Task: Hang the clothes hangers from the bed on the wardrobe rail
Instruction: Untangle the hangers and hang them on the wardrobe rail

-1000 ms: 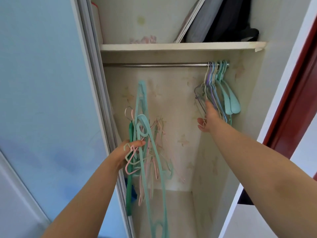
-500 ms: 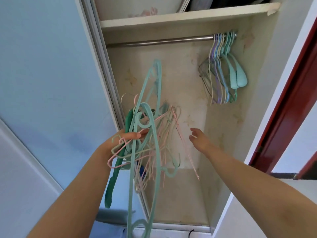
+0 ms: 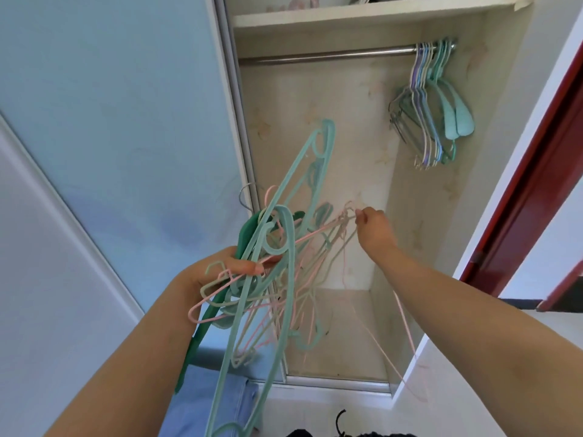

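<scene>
The right hand has come back from the hung hangers to pinch a pink hook in the tangled bundle gripped by the left hand, its long teal hangers slanting up-right toward the far wardrobe rail.

Tangled hangers below the wardrobe rail

A teal, pink and green hanger bundle dangles well below the rail; hung hangers crowd its right end.

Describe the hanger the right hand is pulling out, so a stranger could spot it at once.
Start at the open wardrobe and drop from its steel rail to the tangled bundle of hangers that the left hand grips. The right hand pinches the hook of one thin pink hanger at the bundle's right edge. Its neighbours are mostly thicker teal and green plastic.
</scene>
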